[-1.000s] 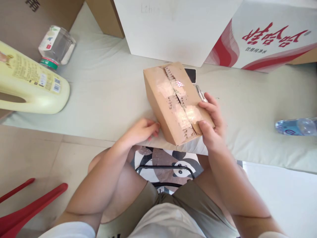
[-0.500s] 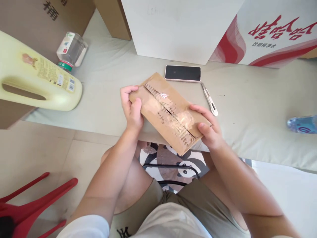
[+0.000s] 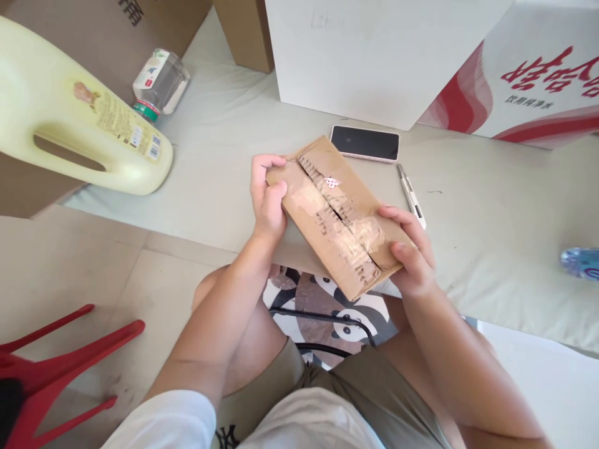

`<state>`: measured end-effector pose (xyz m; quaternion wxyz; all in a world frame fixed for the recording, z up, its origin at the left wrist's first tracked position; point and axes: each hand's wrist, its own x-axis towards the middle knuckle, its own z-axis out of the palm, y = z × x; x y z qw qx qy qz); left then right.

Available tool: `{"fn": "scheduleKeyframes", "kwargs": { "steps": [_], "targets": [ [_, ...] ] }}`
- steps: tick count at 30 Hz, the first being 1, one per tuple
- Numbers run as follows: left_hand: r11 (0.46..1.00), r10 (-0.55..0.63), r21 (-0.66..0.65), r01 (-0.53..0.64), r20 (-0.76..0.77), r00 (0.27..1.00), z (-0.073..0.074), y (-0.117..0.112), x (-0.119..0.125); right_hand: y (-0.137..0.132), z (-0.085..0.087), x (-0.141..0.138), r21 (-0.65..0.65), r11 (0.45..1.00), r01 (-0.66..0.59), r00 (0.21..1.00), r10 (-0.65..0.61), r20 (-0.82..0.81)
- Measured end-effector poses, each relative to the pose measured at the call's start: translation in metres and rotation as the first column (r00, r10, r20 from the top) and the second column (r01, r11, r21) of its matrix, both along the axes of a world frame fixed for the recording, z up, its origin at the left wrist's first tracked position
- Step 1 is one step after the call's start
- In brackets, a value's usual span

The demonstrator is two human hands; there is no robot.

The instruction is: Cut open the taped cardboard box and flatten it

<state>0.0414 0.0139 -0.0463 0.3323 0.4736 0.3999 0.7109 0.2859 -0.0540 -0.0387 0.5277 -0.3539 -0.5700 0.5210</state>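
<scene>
I hold a small brown cardboard box (image 3: 334, 215) with torn tape along its top seam, over the near edge of a pale cloth-covered surface (image 3: 219, 168). My left hand (image 3: 267, 196) grips the box's far left corner, fingers curled over the edge. My right hand (image 3: 410, 252) clasps the near right end, thumb on top. A black phone (image 3: 365, 143) lies just beyond the box. A white utility knife (image 3: 412, 196) rests on the cloth beside my right hand.
A large pale yellow jug (image 3: 79, 134) lies on its side at left, a clear jar (image 3: 159, 84) behind it. A white and red carton (image 3: 421, 56) stands at the back. A water bottle (image 3: 580, 262) lies at right. A red stool (image 3: 56, 368) stands on the floor.
The box has tipped from standing on edge to lying flatter, uncovering the phone and knife. My left hand moved from the box's near side to grip its far left corner.
</scene>
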Motion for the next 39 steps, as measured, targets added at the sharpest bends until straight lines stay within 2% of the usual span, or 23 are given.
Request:
{"fn": "scheduleKeyframes", "kwargs": {
  "steps": [8, 14, 16, 18, 20, 22, 24, 26, 28, 30, 33, 35, 37, 39],
  "targets": [
    [0.999, 0.026, 0.031, -0.026, -0.005, 1.0, -0.007, 0.003, -0.002, -0.002, 0.0, 0.0, -0.049, 0.999, -0.004, 1.0, 0.003, -0.026],
    [0.998, 0.042, 0.058, -0.039, -0.054, 0.998, -0.008, 0.004, -0.004, 0.0, 0.001, -0.003, -0.008, 1.0, -0.005, 1.0, 0.005, -0.005],
    [0.997, 0.051, 0.061, -0.047, -0.064, 0.997, -0.008, 0.005, -0.004, 0.004, 0.001, 0.001, -0.002, 0.999, 0.055, 0.998, -0.055, 0.01],
    [0.996, 0.058, 0.067, -0.052, -0.078, 0.995, -0.008, 0.005, -0.005, 0.012, 0.0, 0.01, 0.019, 0.974, 0.224, 0.969, -0.225, 0.107],
    [0.995, 0.067, 0.076, -0.059, -0.103, 0.992, -0.009, 0.006, -0.005, 0.023, -0.004, 0.024, 0.09, 0.909, 0.408, 0.848, -0.413, 0.332],
    [0.995, 0.072, 0.083, -0.062, -0.127, 0.989, -0.011, 0.006, -0.006, 0.034, -0.009, 0.038, 0.194, 0.856, 0.48, 0.641, -0.493, 0.588],
    [0.995, 0.071, 0.083, -0.06, -0.139, 0.988, -0.012, 0.007, -0.007, 0.042, -0.015, 0.049, 0.244, 0.847, 0.472, 0.44, -0.467, 0.767],
    [0.995, 0.068, 0.078, -0.057, -0.137, 0.988, -0.013, 0.008, -0.008, 0.046, -0.019, 0.053, 0.247, 0.851, 0.464, 0.288, -0.408, 0.866],
    [0.995, 0.066, 0.076, -0.056, -0.136, 0.988, -0.014, 0.008, -0.009, 0.048, -0.018, 0.054, 0.227, 0.853, 0.47, 0.187, -0.348, 0.919],
    [0.996, 0.063, 0.076, -0.053, -0.136, 0.989, -0.014, 0.008, -0.009, 0.049, -0.014, 0.054, 0.192, 0.854, 0.483, 0.151, -0.297, 0.943],
    [0.996, 0.066, 0.073, -0.056, -0.136, 0.988, -0.013, 0.008, -0.008, 0.048, -0.004, 0.054, 0.105, 0.83, 0.548, 0.207, -0.256, 0.944],
    [0.994, 0.083, 0.076, -0.072, -0.146, 0.986, -0.012, 0.008, -0.008, 0.046, 0.005, 0.053, 0.045, 0.797, 0.602, 0.314, -0.288, 0.905],
    [0.994, 0.089, 0.077, -0.078, -0.152, 0.984, -0.011, 0.008, -0.007, 0.042, 0.016, 0.048, -0.036, 0.787, 0.616, 0.525, -0.376, 0.763],
    [0.995, 0.079, 0.071, -0.069, -0.139, 0.987, -0.01, 0.007, -0.006, 0.037, 0.031, 0.041, -0.127, 0.816, 0.564, 0.758, -0.451, 0.472]
  ]
}}
